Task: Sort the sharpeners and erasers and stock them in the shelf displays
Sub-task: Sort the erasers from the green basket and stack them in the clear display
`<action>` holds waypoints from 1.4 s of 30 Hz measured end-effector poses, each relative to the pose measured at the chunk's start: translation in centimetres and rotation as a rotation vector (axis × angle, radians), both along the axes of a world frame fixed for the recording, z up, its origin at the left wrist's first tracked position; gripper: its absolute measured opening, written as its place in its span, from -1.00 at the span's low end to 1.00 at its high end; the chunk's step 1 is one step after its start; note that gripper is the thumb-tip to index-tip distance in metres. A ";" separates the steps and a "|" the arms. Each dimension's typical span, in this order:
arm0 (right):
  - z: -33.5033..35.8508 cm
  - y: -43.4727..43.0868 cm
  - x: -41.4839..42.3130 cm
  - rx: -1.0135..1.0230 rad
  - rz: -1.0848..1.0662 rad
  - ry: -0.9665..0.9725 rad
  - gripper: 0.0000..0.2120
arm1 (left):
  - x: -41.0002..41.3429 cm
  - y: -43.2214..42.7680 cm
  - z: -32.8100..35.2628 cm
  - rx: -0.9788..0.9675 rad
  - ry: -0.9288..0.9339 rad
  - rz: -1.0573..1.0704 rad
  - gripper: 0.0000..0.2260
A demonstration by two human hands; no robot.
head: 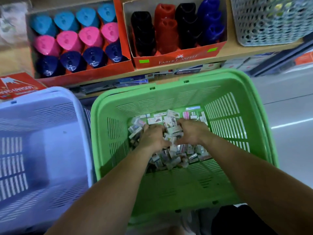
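Observation:
A green plastic basket (237, 92) stands on the floor and holds a heap of small wrapped erasers (171, 155). Both my hands are down inside it. My left hand (153, 136) and my right hand (192, 131) lie side by side on the heap, fingers curled into the erasers and scooping a bunch between them. On the shelf above, one red display box (88, 77) holds blue, pink and navy sharpeners (71, 41). A second red box (177, 59) holds black, red and blue sharpeners (166, 31).
A pale blue basket (50, 116) stands to the left of the green one, with nothing visible inside it. A red carton (17, 87) lies behind it. A grey mesh basket (267, 22) sits at the shelf's right end. Grey floor lies to the right.

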State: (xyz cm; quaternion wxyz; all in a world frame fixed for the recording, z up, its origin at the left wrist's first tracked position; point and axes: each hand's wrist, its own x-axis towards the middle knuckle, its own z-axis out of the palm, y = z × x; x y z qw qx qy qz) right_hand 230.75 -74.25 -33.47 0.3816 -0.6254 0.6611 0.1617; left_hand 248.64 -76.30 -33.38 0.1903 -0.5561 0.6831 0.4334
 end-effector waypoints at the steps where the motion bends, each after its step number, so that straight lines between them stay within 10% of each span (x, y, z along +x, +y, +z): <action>1: -0.1 0.0 0.1 0.027 0.003 0.004 -0.41 | 0.1 0.0 0.0 -0.008 -0.019 -0.049 -0.43; 19: 0.3 2.5 1.2 0.097 -0.117 -0.128 -0.40 | 0.7 -1.0 1.1 -0.002 -0.060 -0.285 -0.40; 29: 0.6 1.8 1.5 0.139 -0.283 -0.226 0.01 | 1.0 -1.6 0.8 0.059 0.091 0.087 -0.48; 42: 0.9 1.6 1.9 0.074 -0.509 -0.470 -0.73 | 1.2 -2.1 0.6 0.152 0.256 0.452 -0.39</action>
